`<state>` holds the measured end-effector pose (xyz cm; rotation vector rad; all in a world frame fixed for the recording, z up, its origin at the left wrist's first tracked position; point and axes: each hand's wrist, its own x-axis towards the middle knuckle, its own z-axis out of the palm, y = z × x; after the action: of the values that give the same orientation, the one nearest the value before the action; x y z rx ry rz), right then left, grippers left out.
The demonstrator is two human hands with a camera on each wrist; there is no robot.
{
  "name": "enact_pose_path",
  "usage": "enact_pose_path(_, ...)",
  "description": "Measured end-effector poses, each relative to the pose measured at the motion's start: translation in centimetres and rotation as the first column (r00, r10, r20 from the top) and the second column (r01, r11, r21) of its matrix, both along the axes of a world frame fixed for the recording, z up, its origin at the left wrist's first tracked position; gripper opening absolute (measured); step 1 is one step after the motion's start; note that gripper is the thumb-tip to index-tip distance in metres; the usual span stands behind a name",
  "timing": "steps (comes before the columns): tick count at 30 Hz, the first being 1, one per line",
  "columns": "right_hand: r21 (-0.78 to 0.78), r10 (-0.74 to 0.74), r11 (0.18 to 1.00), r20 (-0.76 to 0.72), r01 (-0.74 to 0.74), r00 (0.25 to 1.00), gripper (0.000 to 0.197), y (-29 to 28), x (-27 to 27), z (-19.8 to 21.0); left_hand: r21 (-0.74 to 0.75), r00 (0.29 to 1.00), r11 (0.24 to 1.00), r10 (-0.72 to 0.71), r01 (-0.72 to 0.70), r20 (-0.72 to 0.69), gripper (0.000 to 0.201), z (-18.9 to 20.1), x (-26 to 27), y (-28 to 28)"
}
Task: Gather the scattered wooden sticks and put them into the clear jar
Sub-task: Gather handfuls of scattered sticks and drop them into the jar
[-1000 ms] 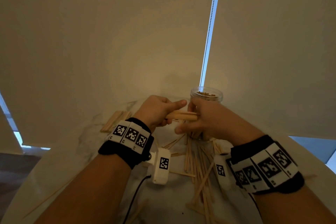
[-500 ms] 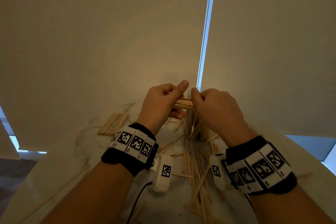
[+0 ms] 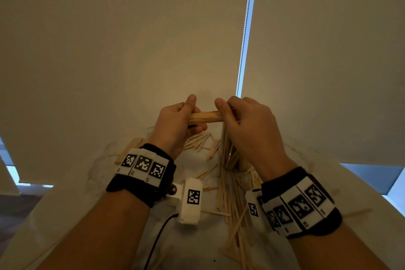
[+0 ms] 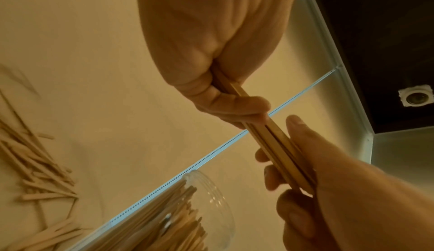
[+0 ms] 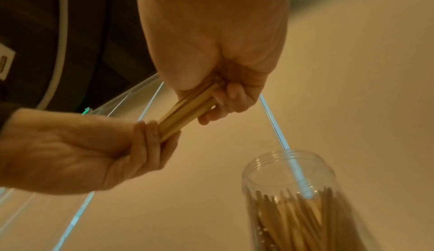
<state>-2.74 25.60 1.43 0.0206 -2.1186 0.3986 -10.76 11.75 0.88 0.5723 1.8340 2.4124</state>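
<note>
Both hands grip one bundle of sticks [image 3: 206, 117], end each: left hand [image 3: 175, 125] curled round left end, right hand [image 3: 245, 125] pinching right end. Bundle long axis horizontal, spanning fingers to fingers. Clear jar [image 5: 295, 195] upright, part-filled, mouth open, directly below right fingers. Right hand nearer jar. Judgement: bundle needs tipping vertical, right end down, before drop. More loose sticks [image 3: 230, 199] on table [image 3: 361, 193] below wrists.

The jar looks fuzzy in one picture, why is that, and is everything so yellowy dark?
Right wrist view: the clear jar is smeared by blur. Left wrist view: the scattered sticks blur too. Head view: dim yellowish light, with a bright strip between the blinds.
</note>
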Motion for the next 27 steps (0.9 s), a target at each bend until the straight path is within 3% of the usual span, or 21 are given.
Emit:
enact_pose_path(5, 0.022, -0.193, 0.981, 0.056, 0.192, 0.980, 0.063, 0.3, -0.2, -0.4, -0.046, 0.993, 0.992, -0.117, 0.117, 0.006, 0.040, 0.4, 0.6, 0.2)
enact_pose_path(8, -0.025, -0.182, 0.982, 0.114, 0.186, 0.977, 0.062, 1.0, -0.1, -0.1, -0.060, 0.990, 0.988, -0.138, 0.139, 0.025, 0.039, 0.3, 1.0, 0.6)
enact_pose_path(12, -0.083, -0.185, 0.977, 0.139, 0.198, 0.973, 0.060, 2.6, 0.7, 1.0, -0.110, 0.994, 0.988, -0.109, 0.111, 0.025, 0.042, 0.0, 1.1, 1.3)
enact_pose_path(17, -0.285, -0.211, 0.930, 0.104, 0.232, 0.972, 0.062, 6.6, 1.8, 2.3, -0.161, 0.999, 0.987, 0.000, 0.008, 0.049, 0.038, -1.0, 0.7, 1.6)
enact_pose_path(20, -0.359, -0.233, 0.895, 0.134, 0.266, 0.963, 0.057, 8.0, 1.9, 2.5, -0.253, 0.997, 0.967, -0.002, 0.022, 0.080, 0.040, -1.4, 0.6, 3.0)
enact_pose_path(24, -0.256, -0.343, 0.892, 0.151, 0.372, 0.927, 0.053, 9.3, 0.2, 3.4, -0.447, 0.990, 0.883, -0.122, 0.140, 0.070, 0.076, -1.2, -0.5, 5.1)
enact_pose_path(27, -0.021, -0.414, 0.903, 0.224, 0.429, 0.882, 0.046, 10.1, -1.8, 4.6, -0.555, 0.982, 0.815, -0.189, 0.166, 0.015, 0.109, -0.8, -1.7, 6.5)
